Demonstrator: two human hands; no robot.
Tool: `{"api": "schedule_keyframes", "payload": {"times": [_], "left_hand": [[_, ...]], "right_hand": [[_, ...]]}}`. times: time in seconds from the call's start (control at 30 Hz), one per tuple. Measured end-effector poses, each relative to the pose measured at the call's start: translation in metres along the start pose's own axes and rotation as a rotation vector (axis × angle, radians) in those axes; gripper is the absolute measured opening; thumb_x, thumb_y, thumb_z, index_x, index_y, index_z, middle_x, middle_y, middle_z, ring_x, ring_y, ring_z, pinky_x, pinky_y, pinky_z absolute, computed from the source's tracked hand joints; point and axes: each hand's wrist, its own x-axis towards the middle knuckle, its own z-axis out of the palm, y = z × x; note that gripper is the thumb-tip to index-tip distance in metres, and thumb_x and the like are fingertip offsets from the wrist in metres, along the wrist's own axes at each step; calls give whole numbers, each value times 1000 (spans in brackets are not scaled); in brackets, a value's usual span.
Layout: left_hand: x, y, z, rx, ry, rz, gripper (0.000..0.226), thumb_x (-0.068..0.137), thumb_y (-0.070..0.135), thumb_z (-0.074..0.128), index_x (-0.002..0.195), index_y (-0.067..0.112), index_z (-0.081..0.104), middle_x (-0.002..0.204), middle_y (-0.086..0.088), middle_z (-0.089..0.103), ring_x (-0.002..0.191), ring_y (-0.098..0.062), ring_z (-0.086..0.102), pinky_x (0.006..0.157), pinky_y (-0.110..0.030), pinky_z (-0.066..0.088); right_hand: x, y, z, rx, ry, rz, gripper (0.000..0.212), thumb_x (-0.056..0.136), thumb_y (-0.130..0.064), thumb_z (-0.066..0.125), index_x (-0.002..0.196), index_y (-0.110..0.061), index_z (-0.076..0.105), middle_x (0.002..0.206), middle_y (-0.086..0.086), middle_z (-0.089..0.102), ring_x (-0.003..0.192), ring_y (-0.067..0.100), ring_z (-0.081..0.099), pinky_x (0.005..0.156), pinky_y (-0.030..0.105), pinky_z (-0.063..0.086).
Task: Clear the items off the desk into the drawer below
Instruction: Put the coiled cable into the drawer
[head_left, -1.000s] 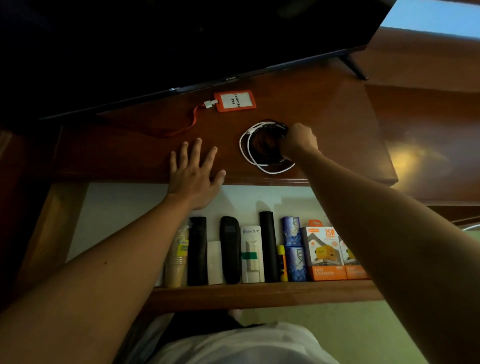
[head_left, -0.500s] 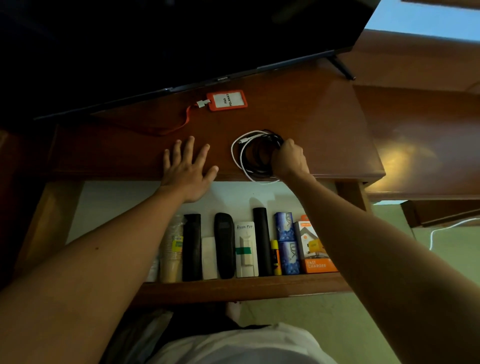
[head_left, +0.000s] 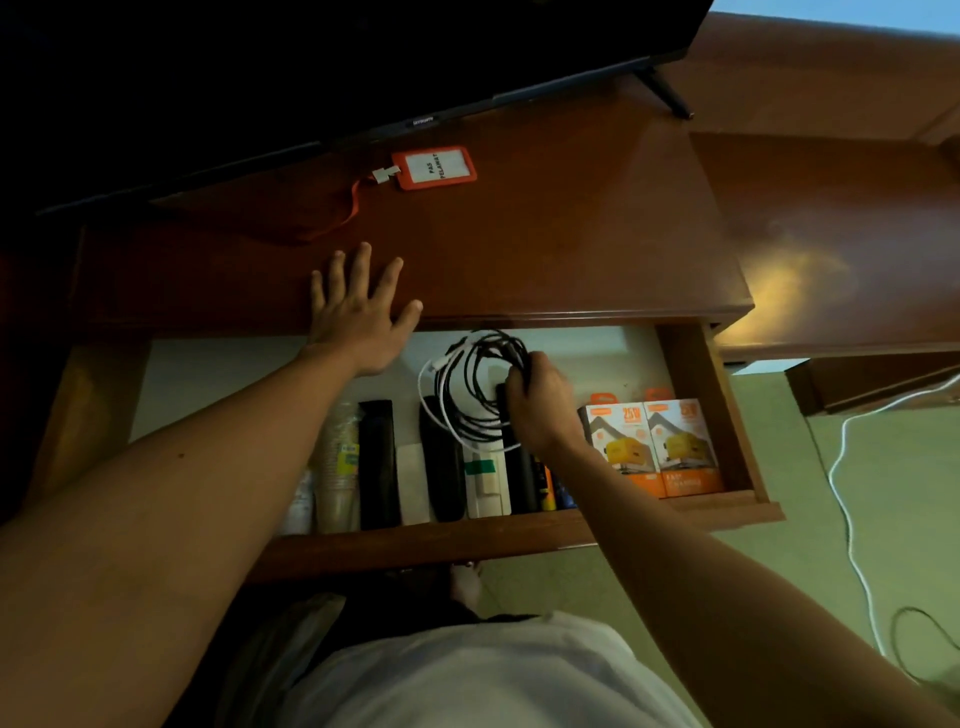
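Right now: right hand (head_left: 537, 408) over open drawer (head_left: 696, 400), fingers closed around coiled cables (head_left: 467, 384), black and white, bundle held above row of items inside. Left hand (head_left: 358, 317) flat on table (head_left: 571, 234) front edge, fingers spread wide, holding nothing. Orange badge holder (head_left: 434, 168) with lanyard lies on table near monitor (head_left: 311, 67), well apart from both hands. Two orange charger boxes (head_left: 654, 441) at drawer's right end.

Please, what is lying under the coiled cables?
Under the coiled cables, held by the right hand, lie a black case and a white box; their upper ends are covered.
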Motion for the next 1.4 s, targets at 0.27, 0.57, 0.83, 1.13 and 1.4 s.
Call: {"api": "schedule_keyframes", "payload": {"times": [0.27, 0.57, 0.83, 1.13, 1.4], "left_hand": [[2, -2, 4, 26, 5, 9, 73, 96, 70, 13, 158, 37, -3, 167, -4, -17, 151, -33, -19, 120, -54, -12], [4, -2, 4, 38, 16, 7, 72, 96, 69, 13, 158, 36, -2, 167, -5, -16, 151, -34, -18, 120, -56, -10], [5, -1, 1, 28, -12, 7, 72, 96, 69, 15, 158, 36, -2, 167, -5, -17, 151, -34, -19, 120, -56, -10], [4, -1, 2, 26, 14, 15, 72, 96, 68, 16, 159, 35, 0, 167, -6, -13, 151, -35, -16, 120, -57, -8], [4, -1, 4, 29, 25, 10, 72, 96, 68, 17, 158, 35, 2, 167, -6, -12, 152, -35, -15, 120, -56, -8]], "right_hand": [[11, 19, 32, 15, -70, 192, 29, 103, -25, 42, 114, -1, 55, 111, 20, 65, 90, 33, 57, 69, 33, 38], [82, -11, 55, 98, -52, 393, 32, 101, -13, 43, 125, 3, 57, 122, 22, 63, 108, 38, 61, 78, 36, 45], [80, -13, 68, 27, -136, 356, 31, 102, -22, 48, 119, 0, 60, 116, 20, 64, 102, 36, 62, 78, 37, 48], [66, 0, 51, -289, -102, 189, 42, 97, -42, 47, 109, -4, 60, 112, 17, 61, 95, 36, 60, 76, 41, 51], [62, 21, 65, -639, -394, -240, 79, 89, -57, 55, 155, -32, 22, 166, 11, 0, 149, 41, 4, 119, 58, 15]]}}
